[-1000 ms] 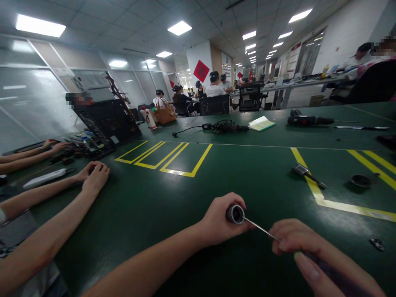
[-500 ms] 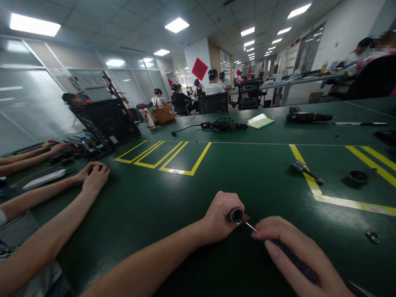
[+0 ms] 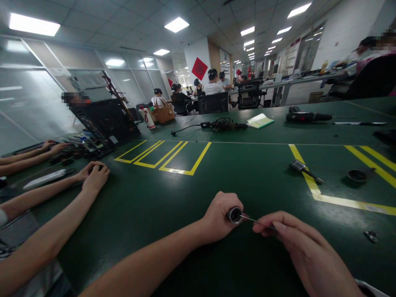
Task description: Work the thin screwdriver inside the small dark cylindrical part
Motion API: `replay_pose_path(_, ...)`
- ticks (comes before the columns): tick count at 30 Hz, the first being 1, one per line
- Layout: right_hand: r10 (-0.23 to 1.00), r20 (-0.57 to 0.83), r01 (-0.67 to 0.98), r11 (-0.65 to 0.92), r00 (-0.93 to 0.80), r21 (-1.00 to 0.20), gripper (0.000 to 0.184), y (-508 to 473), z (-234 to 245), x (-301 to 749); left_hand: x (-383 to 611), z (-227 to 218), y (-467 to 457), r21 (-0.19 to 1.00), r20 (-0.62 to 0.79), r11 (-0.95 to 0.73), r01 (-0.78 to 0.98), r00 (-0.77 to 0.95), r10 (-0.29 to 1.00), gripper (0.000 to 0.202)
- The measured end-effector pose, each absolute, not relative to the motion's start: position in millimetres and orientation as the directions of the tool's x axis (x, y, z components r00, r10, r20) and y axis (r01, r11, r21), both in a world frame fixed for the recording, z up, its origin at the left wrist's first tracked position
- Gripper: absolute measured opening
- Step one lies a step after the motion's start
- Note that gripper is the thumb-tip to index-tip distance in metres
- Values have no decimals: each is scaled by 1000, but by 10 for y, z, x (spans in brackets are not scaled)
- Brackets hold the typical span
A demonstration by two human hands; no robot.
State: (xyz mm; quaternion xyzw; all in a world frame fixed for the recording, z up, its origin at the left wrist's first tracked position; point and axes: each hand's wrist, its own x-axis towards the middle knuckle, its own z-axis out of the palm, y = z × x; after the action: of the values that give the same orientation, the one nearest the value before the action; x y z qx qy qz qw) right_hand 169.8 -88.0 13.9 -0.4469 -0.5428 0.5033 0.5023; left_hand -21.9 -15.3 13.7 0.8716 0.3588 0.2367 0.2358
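Observation:
My left hand point(image 3: 219, 216) is closed around a dark tubular metal part point(image 3: 230, 215), its round hollow end facing me. From the right, my right hand point(image 3: 306, 241) pinches a screwdriver by its thin shaft point(image 3: 249, 218) between thumb and fingers. The shaft's tip is at the mouth of the tube; whether it touches the inner wall I cannot tell. The screwdriver's handle is hidden by my right hand. Both hands are just above the green tabletop point(image 3: 154, 214).
A small metal piece point(image 3: 370, 236), a metal part with a rod point(image 3: 305, 170) and a cup-shaped part point(image 3: 358, 175) lie to the right. Farther back are a power drill point(image 3: 309, 116), tangled cable point(image 3: 224, 124) and notepad point(image 3: 260, 121). A co-worker's hands point(image 3: 95, 175) rest at left.
The screwdriver's tip has moved from beside the tube to its opening. My right hand has turned and its grip has shifted, so the dark handle no longer shows. My left hand has barely moved.

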Motion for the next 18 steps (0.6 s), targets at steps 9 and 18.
replay_pose_path(9, 990, 65, 20, 68, -129, -998, 26, -874, 103, 1699, -223, 120, -164, 542, 259, -635, 551, 610, 749, 17)
replay_pose_path(18, 987, -83, -278, -118, -135, -953, 28, -840, 134, 1654, -222, 121, -153, 581, 288, -639, 504, 608, 740, 17)
